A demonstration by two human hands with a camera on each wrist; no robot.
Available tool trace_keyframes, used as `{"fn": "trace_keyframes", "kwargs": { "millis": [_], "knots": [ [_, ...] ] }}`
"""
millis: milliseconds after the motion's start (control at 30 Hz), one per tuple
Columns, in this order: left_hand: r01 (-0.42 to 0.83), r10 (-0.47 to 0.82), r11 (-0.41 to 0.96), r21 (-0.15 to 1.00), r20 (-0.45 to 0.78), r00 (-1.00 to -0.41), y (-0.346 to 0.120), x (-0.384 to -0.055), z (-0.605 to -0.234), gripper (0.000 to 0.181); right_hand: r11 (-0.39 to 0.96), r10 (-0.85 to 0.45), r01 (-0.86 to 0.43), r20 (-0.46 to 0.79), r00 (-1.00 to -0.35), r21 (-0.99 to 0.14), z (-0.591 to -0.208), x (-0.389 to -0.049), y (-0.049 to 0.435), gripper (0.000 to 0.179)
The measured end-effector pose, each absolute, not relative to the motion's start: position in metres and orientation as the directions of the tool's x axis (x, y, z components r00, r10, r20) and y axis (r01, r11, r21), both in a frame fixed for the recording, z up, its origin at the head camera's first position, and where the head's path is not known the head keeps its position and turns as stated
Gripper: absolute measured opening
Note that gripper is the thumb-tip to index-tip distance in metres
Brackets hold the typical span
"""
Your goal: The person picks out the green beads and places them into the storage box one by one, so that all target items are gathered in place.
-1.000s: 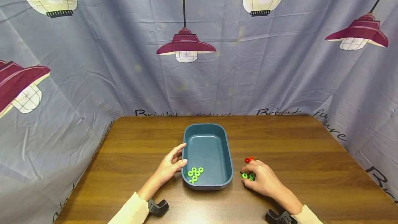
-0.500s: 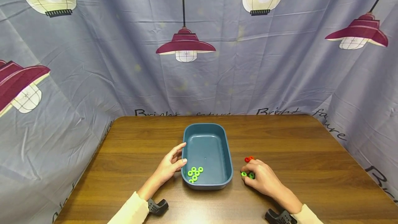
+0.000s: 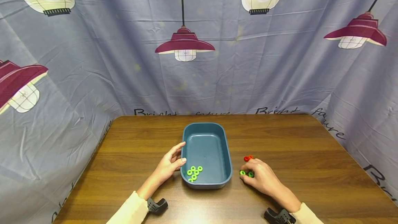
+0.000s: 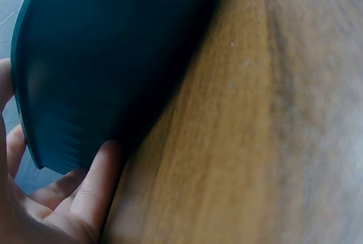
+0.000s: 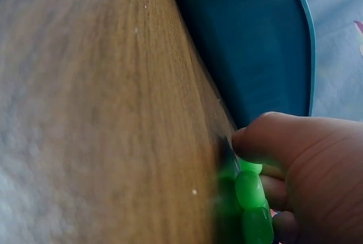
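Hardly shifted, right hand (image 3: 262, 179) still covers green rings (image 3: 246, 173) beside tray (image 3: 228, 161).

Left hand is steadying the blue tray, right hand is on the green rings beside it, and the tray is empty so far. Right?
Not quite: the blue tray is not empty. The head view shows a cluster of green rings in its near left corner. The rest holds: left hand at the rim, right hand on the table's rings.

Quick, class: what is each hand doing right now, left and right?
Left hand: open, fingers resting against the blue tray wall.
Right hand: fingers curled on green rings on the table.
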State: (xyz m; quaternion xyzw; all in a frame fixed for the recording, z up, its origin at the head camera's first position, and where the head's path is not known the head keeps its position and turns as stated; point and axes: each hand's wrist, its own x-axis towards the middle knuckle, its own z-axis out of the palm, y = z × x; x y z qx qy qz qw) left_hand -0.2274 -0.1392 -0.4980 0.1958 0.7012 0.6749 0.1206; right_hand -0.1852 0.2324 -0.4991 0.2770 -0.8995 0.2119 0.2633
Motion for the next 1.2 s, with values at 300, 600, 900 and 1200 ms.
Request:
{"fn": "trace_keyframes", "kwargs": {
  "millis": [300,600,900,1200],
  "knots": [
    [0.103,0.433,0.001,0.995,0.092,-0.897,-0.139,-0.2264,-0.4974,0.069,0.764,-0.354,-0.594,0.606,-0.712,-0.251,-0.4991,-0.1858,0.2316,0.023],
    [0.107,0.438,0.01,0.994,0.092,-0.895,-0.1392,-0.2271,-0.4982,0.069,0.751,-0.344,-0.599,0.609,-0.714,-0.278,-0.4995,-0.1857,0.2332,0.022],
    [0.114,0.438,0.011,0.993,0.098,-0.894,-0.1394,-0.2279,-0.4972,0.068,0.718,-0.325,-0.602,0.597,-0.733,-0.349,-0.4965,-0.1863,0.2326,0.022],
    [0.112,0.43,0.015,0.994,0.095,-0.898,-0.1389,-0.2268,-0.4978,0.068,0.71,-0.301,-0.6,0.611,-0.732,-0.368,-0.4988,-0.1862,0.2311,0.022]
  ]
}}
